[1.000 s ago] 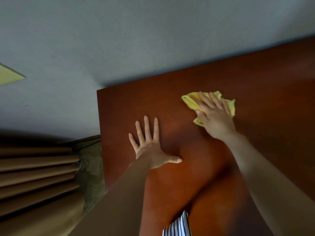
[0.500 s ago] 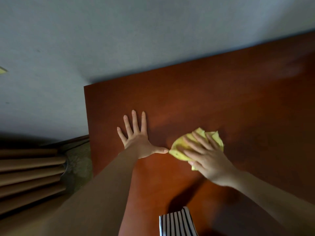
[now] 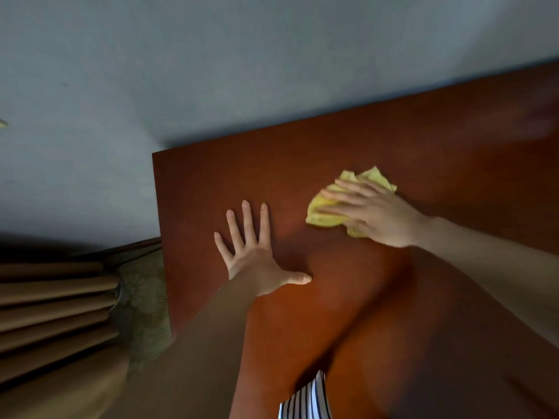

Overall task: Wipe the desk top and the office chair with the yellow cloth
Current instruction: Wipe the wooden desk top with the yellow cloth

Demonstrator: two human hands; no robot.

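**Cloth pressed to the desk under a flat right hand**

The yellow cloth (image 3: 324, 215) is seen bunched on the desk (image 3: 211, 192), in the left part of the top and well in from the left edge. It is covered across its middle by the right hand (image 3: 378, 217), whose fingers (image 3: 348, 197) are laid out straight and slightly spread, pointing left. The cloth is pressed down rather than clutched; crumpled ends are left showing beyond the fingertips and behind the knuckles. The thumb is hidden, so its part in the hold cannot be told.

The left hand (image 3: 255, 258) is set palm-down on bare wood, nearer the left edge, with fingers splayed toward the wall (image 3: 211, 71) and the thumb stretched out to the right. Nothing is held by it, and it is kept apart from the cloth.

Pleated curtain (image 3: 54, 309) and a patterned fabric (image 3: 142, 297) are seen left of the desk; a striped garment (image 3: 305, 400) shows at the bottom edge.

Compared with half a second ago, the cloth and right hand are found farther right and closer to the wall; then, the cloth lay just beside the left thumb. The left hand's flat, spread pose is unchanged.
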